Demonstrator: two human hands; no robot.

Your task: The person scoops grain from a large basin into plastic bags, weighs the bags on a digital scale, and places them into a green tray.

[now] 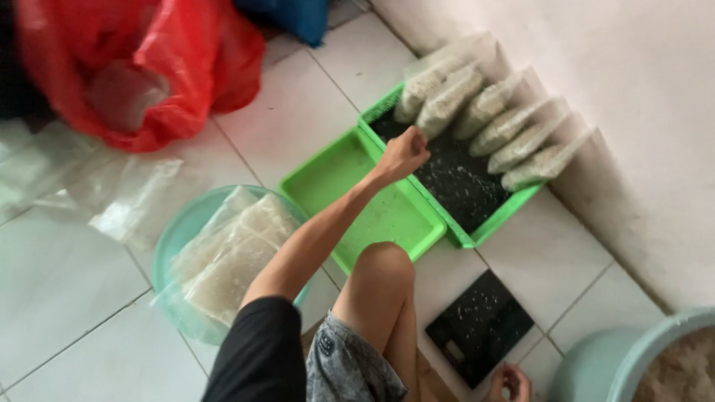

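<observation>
Six clear bags of pale grain [491, 112] stand in a row in the far green tray [477, 234], leaning on the white wall [633, 112], which props them upright with their open tops up. That tray has a dark floor speckled with spilled grains. A second green tray [350, 186] lies just beside it, touching along one edge. The left hand [402, 155] reaches out on a nearly straight arm, its fingers clenched on the corner of the nearest bag in the row. The right hand [510, 381] rests low by the black scale [480, 327] on the tile floor [67, 275]; I cannot tell whether it grips anything. Flat filled bags lie stacked in a teal basin [175, 238] near the bent knee.
</observation>
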